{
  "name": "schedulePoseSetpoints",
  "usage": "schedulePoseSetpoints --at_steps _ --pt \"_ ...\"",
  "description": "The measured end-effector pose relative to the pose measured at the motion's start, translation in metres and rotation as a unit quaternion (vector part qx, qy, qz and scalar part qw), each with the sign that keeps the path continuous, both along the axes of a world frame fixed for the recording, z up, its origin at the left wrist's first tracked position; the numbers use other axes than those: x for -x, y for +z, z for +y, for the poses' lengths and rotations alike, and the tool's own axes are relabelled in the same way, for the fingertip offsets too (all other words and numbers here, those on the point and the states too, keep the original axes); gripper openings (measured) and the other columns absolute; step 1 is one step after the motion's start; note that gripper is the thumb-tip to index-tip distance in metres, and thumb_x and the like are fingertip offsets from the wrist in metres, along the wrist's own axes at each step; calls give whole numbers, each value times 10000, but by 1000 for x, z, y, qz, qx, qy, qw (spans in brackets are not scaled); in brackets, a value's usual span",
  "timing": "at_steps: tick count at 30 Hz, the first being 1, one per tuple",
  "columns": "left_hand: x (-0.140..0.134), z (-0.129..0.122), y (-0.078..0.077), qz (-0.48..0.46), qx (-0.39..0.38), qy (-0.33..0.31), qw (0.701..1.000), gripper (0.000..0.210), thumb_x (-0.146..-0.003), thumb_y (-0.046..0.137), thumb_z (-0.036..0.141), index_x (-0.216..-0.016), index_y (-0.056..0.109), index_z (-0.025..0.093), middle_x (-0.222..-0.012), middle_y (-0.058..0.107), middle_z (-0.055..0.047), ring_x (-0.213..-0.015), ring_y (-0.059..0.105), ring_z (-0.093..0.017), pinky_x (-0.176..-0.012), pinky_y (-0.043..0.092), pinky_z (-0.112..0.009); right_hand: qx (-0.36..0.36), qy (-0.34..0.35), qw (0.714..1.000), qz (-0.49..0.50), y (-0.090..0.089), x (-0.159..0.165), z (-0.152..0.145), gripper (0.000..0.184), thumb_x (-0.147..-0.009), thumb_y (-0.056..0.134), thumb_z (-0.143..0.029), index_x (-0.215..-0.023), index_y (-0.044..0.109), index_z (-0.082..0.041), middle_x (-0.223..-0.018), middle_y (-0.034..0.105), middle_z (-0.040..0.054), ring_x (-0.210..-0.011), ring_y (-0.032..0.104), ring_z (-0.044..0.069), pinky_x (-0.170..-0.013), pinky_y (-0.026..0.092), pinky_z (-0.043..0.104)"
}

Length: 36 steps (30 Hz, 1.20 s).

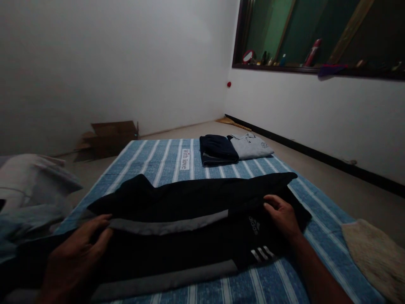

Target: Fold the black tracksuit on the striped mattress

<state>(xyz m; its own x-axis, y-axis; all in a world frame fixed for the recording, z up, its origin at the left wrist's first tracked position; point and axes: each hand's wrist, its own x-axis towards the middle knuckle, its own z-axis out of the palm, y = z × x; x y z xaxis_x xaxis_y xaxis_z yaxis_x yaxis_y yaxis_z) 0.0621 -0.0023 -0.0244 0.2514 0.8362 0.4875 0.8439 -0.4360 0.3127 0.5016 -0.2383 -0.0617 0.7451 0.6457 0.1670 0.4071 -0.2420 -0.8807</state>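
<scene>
A pair of black track trousers (190, 202) with grey side stripes and a white logo lies stretched across a blue-and-white striped mattress (164, 158). My left hand (79, 253) pinches the trousers' fabric near their left end, fingers closed on the cloth. My right hand (283, 217) grips the fabric near the right end, just beside the white logo and three white stripes. Both hands hold the garment along its near fold.
At the mattress's far end lie a folded dark navy garment (218, 148) and a folded grey polo shirt (251, 145). Left are loose clothes (28, 185) and a cardboard box (109, 137). A cream towel (376, 253) lies right. A window ledge (316, 67) holds bottles.
</scene>
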Motion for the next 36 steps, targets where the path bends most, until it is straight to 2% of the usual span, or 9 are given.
schedulePoseSetpoints --at_steps 5,11,14,19,22,27,29,33,36 --pt "-5 -16 -3 25 10 -38 999 367 -802 397 409 -1037 577 193 -1192 635 -58 -1038 622 -238 -937 474 -370 22 -12 1000 -10 -7 0 -4 368 -714 597 -427 -1002 641 -203 -970 687 56 -916 644 242 -847 500 384" --pt "-4 -25 -18 46 2 -46 998 392 -819 396 390 -1106 573 190 -1206 624 -85 -1068 610 -238 -935 472 -337 -13 -7 997 -80 0 11 -10 340 -743 599 -448 -976 639 -204 -923 685 55 -873 649 229 -792 521 345" --pt "-8 -28 -23 47 16 -90 995 382 -820 409 413 -1075 590 194 -1129 663 -73 -1017 634 -234 -933 476 -334 -6 118 987 -105 7 25 -12 236 -796 570 -413 -877 646 -205 -906 679 54 -867 641 213 -803 507 330" --pt "-24 -18 -21 69 56 -191 978 378 -824 415 411 -1046 602 168 -1116 663 -105 -1018 631 -244 -929 483 -355 53 320 930 -170 16 39 4 149 -831 538 -321 -841 643 -216 -920 667 51 -901 621 196 -809 499 324" --pt "-39 4 -2 60 21 -242 968 369 -843 391 373 -1074 579 155 -1259 573 -134 -1147 553 -253 -987 438 -387 53 301 925 -225 18 28 25 242 -828 548 -326 -1028 631 -217 -1132 620 82 -1091 556 220 -942 451 388" --pt "-67 30 23 91 -61 -304 946 418 -817 458 283 -1217 511 175 -1503 268 -102 -1378 226 -306 -1094 271 -493 77 179 916 -352 8 13 49 420 -799 544 -263 -1203 559 -151 -1414 392 151 -1332 305 300 -1051 333 512" --pt "-73 21 17 113 -55 -308 943 414 -821 473 260 -1227 513 189 -1524 217 -89 -1393 170 -317 -1090 270 -507 73 183 904 -381 2 23 46 388 -834 490 -239 -1200 560 -132 -1400 410 159 -1333 309 283 -1056 338 493" --pt "-73 -17 -11 156 18 -315 936 392 -868 474 332 -1229 525 187 -1504 266 -115 -1375 238 -290 -1064 321 -465 70 309 864 -391 -12 58 25 400 -878 474 -299 -1255 529 -177 -1398 433 113 -1322 341 238 -1061 355 446" --pt "-67 -40 -26 208 101 -262 937 459 -891 456 415 -1303 471 213 -1476 330 -118 -1356 290 -269 -1052 316 -472 110 329 859 -377 -25 71 10 517 -869 498 -422 -1348 443 -233 -1447 369 83 -1321 344 258 -1046 366 491"
